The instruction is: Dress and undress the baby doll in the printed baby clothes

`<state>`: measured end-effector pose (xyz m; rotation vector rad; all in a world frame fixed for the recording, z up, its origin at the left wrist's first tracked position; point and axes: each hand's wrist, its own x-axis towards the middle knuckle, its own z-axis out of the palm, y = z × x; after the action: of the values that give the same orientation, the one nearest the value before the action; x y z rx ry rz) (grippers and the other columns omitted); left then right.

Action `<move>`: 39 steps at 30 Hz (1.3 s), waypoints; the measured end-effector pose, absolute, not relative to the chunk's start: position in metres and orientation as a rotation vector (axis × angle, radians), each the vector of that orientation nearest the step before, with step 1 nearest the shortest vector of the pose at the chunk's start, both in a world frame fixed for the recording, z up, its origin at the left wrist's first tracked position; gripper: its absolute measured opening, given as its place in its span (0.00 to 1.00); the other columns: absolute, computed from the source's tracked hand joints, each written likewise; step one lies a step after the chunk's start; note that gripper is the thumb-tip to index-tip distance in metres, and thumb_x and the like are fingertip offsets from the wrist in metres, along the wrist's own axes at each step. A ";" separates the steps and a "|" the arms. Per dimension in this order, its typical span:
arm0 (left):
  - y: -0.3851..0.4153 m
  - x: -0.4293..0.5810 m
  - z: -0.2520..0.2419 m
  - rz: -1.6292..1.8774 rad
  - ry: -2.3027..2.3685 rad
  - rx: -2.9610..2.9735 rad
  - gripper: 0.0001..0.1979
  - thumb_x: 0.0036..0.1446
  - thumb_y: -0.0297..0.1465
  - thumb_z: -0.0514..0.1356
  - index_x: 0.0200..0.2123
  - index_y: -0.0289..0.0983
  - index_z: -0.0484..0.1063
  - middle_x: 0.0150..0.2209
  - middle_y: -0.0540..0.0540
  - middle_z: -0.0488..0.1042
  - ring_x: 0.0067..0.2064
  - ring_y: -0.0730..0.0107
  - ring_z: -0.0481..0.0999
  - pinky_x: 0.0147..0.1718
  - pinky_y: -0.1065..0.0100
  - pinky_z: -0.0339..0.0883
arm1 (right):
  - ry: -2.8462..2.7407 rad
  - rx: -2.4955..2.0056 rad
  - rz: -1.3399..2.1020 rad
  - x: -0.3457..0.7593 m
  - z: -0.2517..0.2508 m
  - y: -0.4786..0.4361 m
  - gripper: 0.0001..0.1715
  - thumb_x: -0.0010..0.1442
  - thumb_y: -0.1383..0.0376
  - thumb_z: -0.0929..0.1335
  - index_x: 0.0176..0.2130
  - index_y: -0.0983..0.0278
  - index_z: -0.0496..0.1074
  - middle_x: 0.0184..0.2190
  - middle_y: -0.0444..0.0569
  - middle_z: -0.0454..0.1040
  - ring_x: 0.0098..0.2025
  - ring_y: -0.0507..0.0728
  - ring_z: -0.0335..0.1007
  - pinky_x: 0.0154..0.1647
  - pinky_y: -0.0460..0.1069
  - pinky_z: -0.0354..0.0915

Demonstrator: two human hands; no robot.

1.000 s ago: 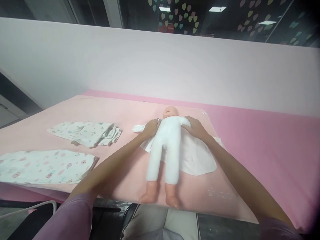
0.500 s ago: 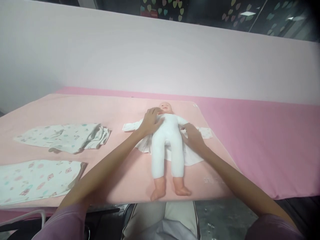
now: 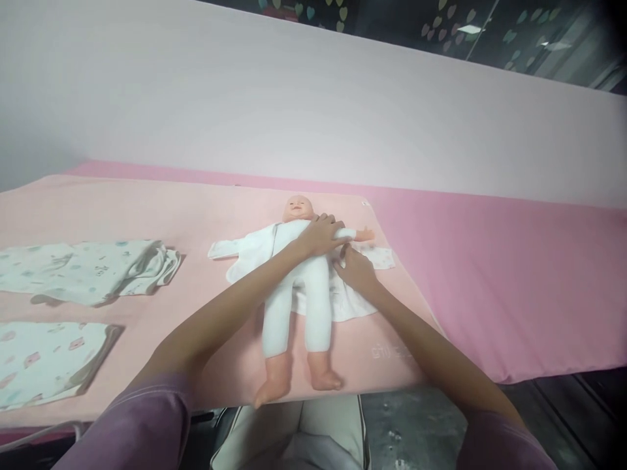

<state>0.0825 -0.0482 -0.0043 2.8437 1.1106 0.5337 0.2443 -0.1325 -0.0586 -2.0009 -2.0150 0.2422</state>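
A doll (image 3: pixel 319 313) in a white bodysuit lies on its back, its feet toward me. A white baby top (image 3: pixel 353 301) is spread under it. The top's left part covers the doll's side and arm on the left; its patterned right sleeve (image 3: pixel 383 258) lies flat on the mat. My left hand (image 3: pixel 321 236) reaches across the doll's chest, fingers and thumb about its upper arm on the right. The doll's bare hand (image 3: pixel 365 235) sticks out beyond. Just below, my right hand (image 3: pixel 356 269) has bent fingers closed on the top's cloth beside the doll; the fingertips are partly hidden.
On the left of the peach mat (image 3: pixel 196 209) lie two folded printed baby garments, one (image 3: pixel 88 267) farther back and one (image 3: pixel 53 359) nearer. A pink surface (image 3: pixel 514 281) extends to the right. A white partition (image 3: pixel 313 98) rises behind.
My left hand has crossed from the doll's left side to its upper arm on the right. The top's left part now lies over the doll. The view has shifted right.
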 end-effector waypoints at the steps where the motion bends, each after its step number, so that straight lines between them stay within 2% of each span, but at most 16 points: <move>1: -0.051 0.078 -0.003 0.605 1.131 2.813 0.22 0.77 0.47 0.55 0.52 0.37 0.79 0.50 0.35 0.77 0.54 0.45 0.74 0.59 0.50 0.64 | -1.991 -2.041 0.252 0.245 -0.057 -0.131 0.17 0.74 0.55 0.66 0.54 0.64 0.68 0.49 0.60 0.81 0.49 0.69 0.79 0.42 0.55 0.65; 4: -0.056 0.068 -0.001 0.748 1.184 2.772 0.20 0.74 0.47 0.59 0.46 0.37 0.79 0.46 0.37 0.76 0.51 0.47 0.72 0.57 0.51 0.64 | -1.952 -2.143 0.256 0.252 -0.053 -0.122 0.21 0.75 0.52 0.65 0.55 0.66 0.68 0.46 0.63 0.80 0.48 0.71 0.79 0.42 0.56 0.66; 6: -0.058 0.065 -0.001 0.778 1.191 2.794 0.17 0.73 0.45 0.62 0.43 0.37 0.80 0.45 0.38 0.76 0.50 0.48 0.72 0.56 0.52 0.64 | -1.993 -2.117 0.246 0.261 -0.051 -0.115 0.15 0.74 0.55 0.65 0.50 0.65 0.70 0.44 0.63 0.80 0.46 0.70 0.79 0.42 0.55 0.65; 9: -0.060 0.059 -0.001 0.803 1.177 2.803 0.15 0.70 0.43 0.64 0.40 0.37 0.79 0.44 0.38 0.76 0.48 0.49 0.71 0.54 0.52 0.64 | -2.012 -2.032 0.238 0.282 -0.046 -0.108 0.09 0.71 0.60 0.67 0.39 0.61 0.69 0.40 0.57 0.80 0.42 0.64 0.76 0.39 0.52 0.62; 12: -0.063 0.053 0.001 0.773 1.150 2.788 0.15 0.67 0.44 0.66 0.37 0.37 0.79 0.43 0.38 0.76 0.47 0.48 0.70 0.52 0.50 0.65 | -1.906 -2.017 0.229 0.300 -0.034 -0.102 0.12 0.71 0.60 0.64 0.34 0.60 0.63 0.35 0.50 0.76 0.37 0.59 0.71 0.35 0.50 0.58; 17: -0.064 0.057 0.003 0.535 1.033 2.821 0.19 0.67 0.49 0.64 0.41 0.39 0.83 0.43 0.36 0.78 0.53 0.41 0.71 0.58 0.45 0.62 | -1.802 -1.940 0.245 0.299 -0.016 -0.094 0.17 0.70 0.59 0.61 0.30 0.59 0.52 0.27 0.42 0.63 0.31 0.54 0.59 0.31 0.49 0.52; 21: -0.054 0.067 0.005 0.355 1.141 2.770 0.24 0.72 0.51 0.58 0.47 0.38 0.83 0.49 0.34 0.80 0.56 0.38 0.70 0.60 0.44 0.62 | -1.771 -1.841 0.248 0.296 -0.020 -0.099 0.19 0.66 0.60 0.63 0.29 0.59 0.49 0.25 0.40 0.55 0.28 0.54 0.51 0.30 0.50 0.46; 24: -0.050 0.069 0.004 0.365 1.166 2.730 0.23 0.74 0.51 0.57 0.49 0.39 0.82 0.51 0.35 0.80 0.58 0.37 0.70 0.61 0.44 0.61 | -1.795 -1.810 0.303 0.306 -0.026 -0.109 0.20 0.66 0.60 0.64 0.29 0.59 0.48 0.24 0.40 0.52 0.28 0.54 0.48 0.31 0.51 0.45; 33: -0.036 0.055 0.011 0.352 1.216 2.684 0.21 0.74 0.50 0.56 0.49 0.42 0.82 0.51 0.36 0.79 0.58 0.38 0.72 0.60 0.46 0.63 | -1.951 -1.805 0.183 0.315 0.001 -0.111 0.19 0.64 0.61 0.65 0.29 0.60 0.49 0.24 0.41 0.55 0.28 0.54 0.49 0.32 0.51 0.43; 36: -0.030 0.047 0.017 0.402 1.214 2.635 0.25 0.72 0.55 0.56 0.47 0.42 0.82 0.48 0.37 0.80 0.54 0.41 0.75 0.58 0.49 0.64 | -1.989 -1.837 0.117 0.314 0.008 -0.108 0.18 0.65 0.60 0.65 0.29 0.60 0.53 0.24 0.42 0.60 0.29 0.55 0.53 0.32 0.51 0.44; 39: -0.033 0.058 0.012 0.499 1.254 2.616 0.26 0.71 0.57 0.58 0.43 0.41 0.82 0.46 0.36 0.80 0.54 0.40 0.76 0.59 0.47 0.65 | -2.001 -1.865 0.087 0.299 0.009 -0.107 0.17 0.66 0.59 0.65 0.29 0.60 0.56 0.25 0.45 0.65 0.29 0.56 0.58 0.32 0.50 0.46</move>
<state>0.0584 -0.0333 0.0115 2.6163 1.2544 0.4989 0.2991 -0.1070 0.0088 -1.8655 -2.0010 0.0867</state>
